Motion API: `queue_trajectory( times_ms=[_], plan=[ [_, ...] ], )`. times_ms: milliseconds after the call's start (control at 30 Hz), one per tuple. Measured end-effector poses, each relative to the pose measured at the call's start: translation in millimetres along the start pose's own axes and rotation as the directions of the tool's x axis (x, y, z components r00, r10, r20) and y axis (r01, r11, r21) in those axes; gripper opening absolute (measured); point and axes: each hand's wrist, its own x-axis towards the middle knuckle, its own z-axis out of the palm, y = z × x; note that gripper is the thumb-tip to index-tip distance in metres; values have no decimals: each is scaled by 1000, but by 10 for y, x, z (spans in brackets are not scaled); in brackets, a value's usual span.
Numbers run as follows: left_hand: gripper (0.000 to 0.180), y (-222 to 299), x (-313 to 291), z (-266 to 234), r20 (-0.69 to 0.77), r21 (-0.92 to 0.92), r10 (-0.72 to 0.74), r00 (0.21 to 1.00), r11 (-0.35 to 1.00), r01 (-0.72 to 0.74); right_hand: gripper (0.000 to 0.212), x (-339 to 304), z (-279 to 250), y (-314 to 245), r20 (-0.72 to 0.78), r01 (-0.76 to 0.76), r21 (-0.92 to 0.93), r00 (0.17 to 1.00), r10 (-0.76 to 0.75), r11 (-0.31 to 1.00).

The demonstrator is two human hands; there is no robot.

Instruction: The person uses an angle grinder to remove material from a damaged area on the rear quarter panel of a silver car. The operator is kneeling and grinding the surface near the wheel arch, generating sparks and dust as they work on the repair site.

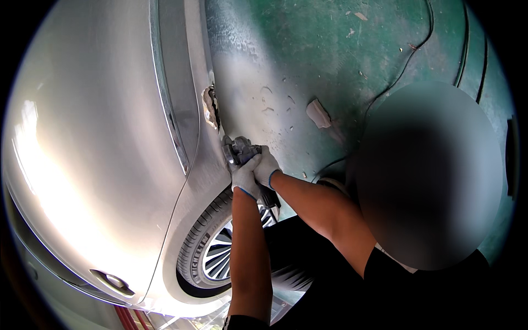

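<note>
My left hand (246,177) and my right hand (267,166), both in pale knit gloves with blue cuffs, are closed around a dark angle grinder (240,148). The grinder's head is at the lower edge of a silver-grey car's body, just above the tyre (201,250) in the picture. Its working face is hidden from me. Part of the black grinder body (270,201) shows below my hands. Farther along the sill (210,107) is a torn, jagged hole with rough brown and pale edges. The paint around the grinder looks dull and scuffed.
A car door (93,165) with a handle (113,283) fills the left side. On the green, dusty floor (308,49) lie a brownish block (318,113), small debris and a dark cable (404,71). A large blurred oval hides the area at right.
</note>
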Motion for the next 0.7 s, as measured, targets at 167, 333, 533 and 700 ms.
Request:
queue_trajectory(
  times_ms=[167,333,533,700],
  plan=[
    [37,7,67,1,5,-13,-30,1000,999,30,59,21,-13,-2,-1,-18,-87,1000,18,996],
    [38,-73,107,23,-11,-82,-56,998,995,55,57,93,-53,-44,22,-62,-134,998,66,989],
    [42,-7,94,45,-35,-16,-6,999,1000,5,53,136,9,-43,-4,-3,-42,1000,3,999],
    [45,1,-72,205,-96,-15,16,995,1000,-18,54,96,-55,-1,34,-68,-144,997,74,987]
  ],
)
